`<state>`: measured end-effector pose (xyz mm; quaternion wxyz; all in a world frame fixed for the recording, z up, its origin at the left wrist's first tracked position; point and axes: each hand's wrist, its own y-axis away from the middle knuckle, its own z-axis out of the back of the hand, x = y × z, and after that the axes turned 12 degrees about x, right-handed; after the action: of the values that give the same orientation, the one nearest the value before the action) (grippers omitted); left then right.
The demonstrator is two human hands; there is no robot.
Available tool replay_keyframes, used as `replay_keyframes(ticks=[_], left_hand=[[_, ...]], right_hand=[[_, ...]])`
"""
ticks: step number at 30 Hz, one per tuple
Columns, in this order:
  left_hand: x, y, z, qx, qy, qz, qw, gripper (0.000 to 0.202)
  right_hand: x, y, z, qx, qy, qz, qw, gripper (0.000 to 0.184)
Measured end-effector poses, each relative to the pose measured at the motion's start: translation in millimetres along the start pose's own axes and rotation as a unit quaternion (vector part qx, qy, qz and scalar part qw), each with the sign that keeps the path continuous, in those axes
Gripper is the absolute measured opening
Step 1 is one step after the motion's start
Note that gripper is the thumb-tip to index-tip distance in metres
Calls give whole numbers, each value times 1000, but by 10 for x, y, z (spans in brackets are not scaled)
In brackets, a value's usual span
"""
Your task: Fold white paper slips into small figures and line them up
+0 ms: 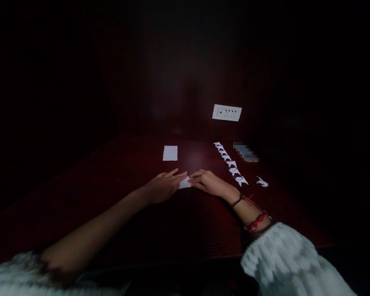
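At nine and three o'clock, my left hand (164, 187) and right hand (211, 183) touch a small white paper piece (184, 183); whether pinching, I can't tell. Likely light, crease-prone: I'd hold its edges.

White socket (227, 112) on dim wall (175, 90) behind reddish table (120, 168)

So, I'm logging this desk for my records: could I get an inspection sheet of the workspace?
Surface: dark red tabletop
Work things: partly covered white paper; white rectangular sheet beyond; row of folded white pieces at right
Clutter: pixelated flat object, small irregular white piece
Hands: left fingers and right fingers touching the white paper
Cables: nothing seen
Surroundings: white wall socket, nothing plugged in; rest very dark
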<state>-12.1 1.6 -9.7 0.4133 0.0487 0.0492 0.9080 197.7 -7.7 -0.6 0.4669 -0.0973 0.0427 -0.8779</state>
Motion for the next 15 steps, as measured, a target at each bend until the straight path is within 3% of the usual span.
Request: replay_keyframes(ticks=[15], left_hand=[[30,-12,4,13,11,9,1000,43]], right_hand=[[41,23,84,46,22,-16,999,27]])
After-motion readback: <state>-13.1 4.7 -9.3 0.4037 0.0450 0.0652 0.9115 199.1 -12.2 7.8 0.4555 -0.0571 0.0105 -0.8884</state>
